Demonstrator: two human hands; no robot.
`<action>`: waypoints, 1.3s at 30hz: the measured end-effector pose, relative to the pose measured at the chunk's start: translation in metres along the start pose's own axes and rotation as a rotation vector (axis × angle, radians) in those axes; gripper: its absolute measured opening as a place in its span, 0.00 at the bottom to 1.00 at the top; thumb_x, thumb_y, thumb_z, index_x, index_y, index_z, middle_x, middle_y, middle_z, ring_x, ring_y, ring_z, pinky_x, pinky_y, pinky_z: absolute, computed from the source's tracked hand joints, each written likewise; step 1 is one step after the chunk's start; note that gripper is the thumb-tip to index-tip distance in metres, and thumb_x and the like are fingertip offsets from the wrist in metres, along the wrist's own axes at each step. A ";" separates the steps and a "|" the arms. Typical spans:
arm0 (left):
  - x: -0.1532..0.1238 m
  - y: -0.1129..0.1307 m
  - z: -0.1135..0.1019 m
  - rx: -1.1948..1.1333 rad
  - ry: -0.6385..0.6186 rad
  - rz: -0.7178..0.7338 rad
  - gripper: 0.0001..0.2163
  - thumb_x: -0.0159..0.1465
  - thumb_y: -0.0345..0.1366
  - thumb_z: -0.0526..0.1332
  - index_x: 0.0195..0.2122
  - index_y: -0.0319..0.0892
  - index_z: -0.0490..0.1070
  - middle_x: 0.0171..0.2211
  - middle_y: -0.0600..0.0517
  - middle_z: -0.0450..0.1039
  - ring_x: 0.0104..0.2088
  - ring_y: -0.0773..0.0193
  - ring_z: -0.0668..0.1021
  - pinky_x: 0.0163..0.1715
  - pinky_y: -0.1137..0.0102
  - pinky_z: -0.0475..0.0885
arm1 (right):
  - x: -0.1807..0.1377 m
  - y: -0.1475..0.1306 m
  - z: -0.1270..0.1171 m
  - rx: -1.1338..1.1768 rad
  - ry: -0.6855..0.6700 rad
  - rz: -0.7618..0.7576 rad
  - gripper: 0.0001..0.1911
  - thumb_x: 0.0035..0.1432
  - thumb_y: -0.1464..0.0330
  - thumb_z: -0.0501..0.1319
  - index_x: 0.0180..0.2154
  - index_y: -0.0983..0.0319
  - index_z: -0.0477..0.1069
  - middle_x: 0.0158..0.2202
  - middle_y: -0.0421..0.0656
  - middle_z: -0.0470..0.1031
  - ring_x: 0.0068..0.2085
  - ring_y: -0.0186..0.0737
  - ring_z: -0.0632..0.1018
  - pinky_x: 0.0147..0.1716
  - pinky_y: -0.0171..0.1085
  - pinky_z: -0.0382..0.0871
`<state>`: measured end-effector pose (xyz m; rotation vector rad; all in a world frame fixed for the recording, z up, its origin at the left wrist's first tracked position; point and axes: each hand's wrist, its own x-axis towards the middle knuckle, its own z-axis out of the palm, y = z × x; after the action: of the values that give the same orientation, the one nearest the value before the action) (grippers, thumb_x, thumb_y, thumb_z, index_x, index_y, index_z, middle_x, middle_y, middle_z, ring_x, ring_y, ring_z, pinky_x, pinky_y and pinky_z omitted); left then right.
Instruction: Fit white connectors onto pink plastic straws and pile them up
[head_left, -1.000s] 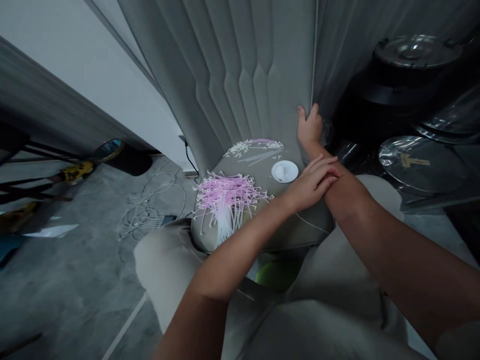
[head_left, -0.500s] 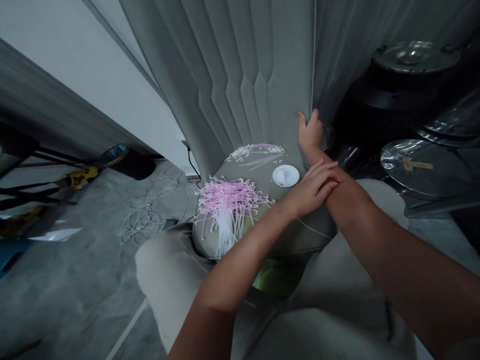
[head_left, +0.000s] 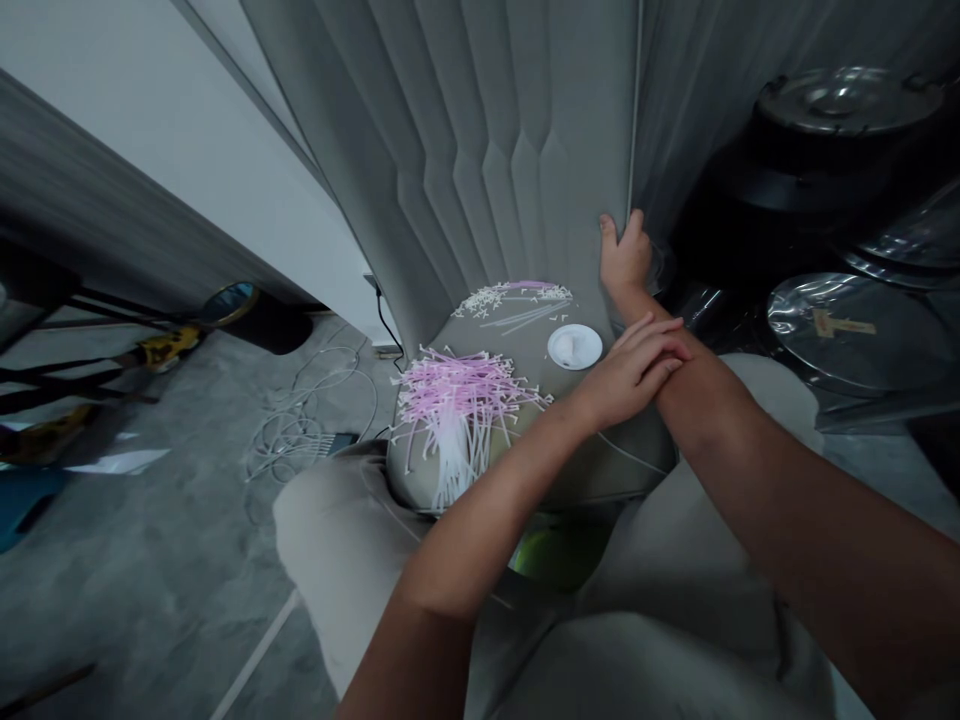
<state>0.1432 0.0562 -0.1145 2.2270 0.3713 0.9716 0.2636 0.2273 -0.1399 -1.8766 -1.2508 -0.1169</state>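
Note:
My left hand (head_left: 630, 372) lies on my right forearm, its fingers stretched out flat and holding nothing. My right hand (head_left: 624, 256) reaches to the far right corner of a grey cushioned seat (head_left: 517, 330) and its fingers curl against the edge of the padded backrest (head_left: 525, 150). A heap of pink and white thin plastic sticks (head_left: 457, 410) covers the near left of the seat. A small round white lid (head_left: 574, 346) sits beside my left hand. Short white bits and a few long sticks (head_left: 517, 298) lie at the back of the seat.
My knees in beige trousers flank the seat. A green object (head_left: 555, 550) shows under the seat's front. Coiled white cables (head_left: 307, 410) lie on the grey floor to the left. Dark pots with metal lids (head_left: 847, 110) and a plastic-wrapped disc (head_left: 855, 330) stand to the right.
Hardly anything has changed; the view shifted slightly and my hands stay where they were, left on right forearm, right at the backrest edge.

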 end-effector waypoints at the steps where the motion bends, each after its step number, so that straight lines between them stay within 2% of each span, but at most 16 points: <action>1: 0.000 0.000 0.000 -0.004 0.003 0.006 0.08 0.70 0.35 0.50 0.42 0.41 0.67 0.53 0.44 0.70 0.63 0.62 0.66 0.68 0.55 0.53 | 0.000 -0.001 -0.001 -0.004 -0.002 0.000 0.36 0.65 0.45 0.38 0.51 0.69 0.63 0.38 0.53 0.77 0.42 0.49 0.79 0.41 0.44 0.66; 12: 0.002 0.005 -0.005 -0.042 -0.036 -0.065 0.07 0.69 0.34 0.51 0.42 0.42 0.67 0.56 0.45 0.68 0.63 0.63 0.65 0.68 0.55 0.51 | -0.001 -0.002 -0.003 -0.054 -0.037 0.009 0.34 0.66 0.47 0.37 0.51 0.68 0.61 0.39 0.54 0.76 0.44 0.49 0.78 0.41 0.44 0.65; 18: 0.002 0.000 -0.003 -0.048 -0.008 -0.031 0.08 0.69 0.34 0.51 0.42 0.41 0.68 0.56 0.44 0.69 0.63 0.63 0.66 0.68 0.55 0.51 | -0.001 -0.003 -0.004 -0.079 -0.061 0.010 0.32 0.67 0.48 0.38 0.53 0.68 0.59 0.40 0.54 0.76 0.44 0.49 0.78 0.41 0.43 0.63; 29: 0.000 0.000 -0.002 -0.062 0.024 -0.014 0.07 0.69 0.34 0.51 0.41 0.42 0.67 0.53 0.45 0.70 0.62 0.62 0.67 0.67 0.55 0.53 | -0.007 -0.014 -0.021 -0.061 -0.104 0.033 0.27 0.69 0.51 0.42 0.52 0.67 0.60 0.43 0.56 0.77 0.40 0.44 0.75 0.36 0.39 0.56; 39: 0.000 -0.002 0.000 -0.069 0.041 -0.006 0.07 0.69 0.34 0.51 0.42 0.42 0.67 0.53 0.45 0.70 0.62 0.62 0.66 0.67 0.55 0.53 | -0.008 -0.016 -0.024 -0.039 -0.121 0.045 0.25 0.69 0.53 0.44 0.52 0.67 0.60 0.44 0.57 0.77 0.40 0.44 0.75 0.37 0.39 0.57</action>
<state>0.1429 0.0576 -0.1161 2.1453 0.3574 1.0134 0.2555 0.2073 -0.1186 -1.9688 -1.2945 -0.0030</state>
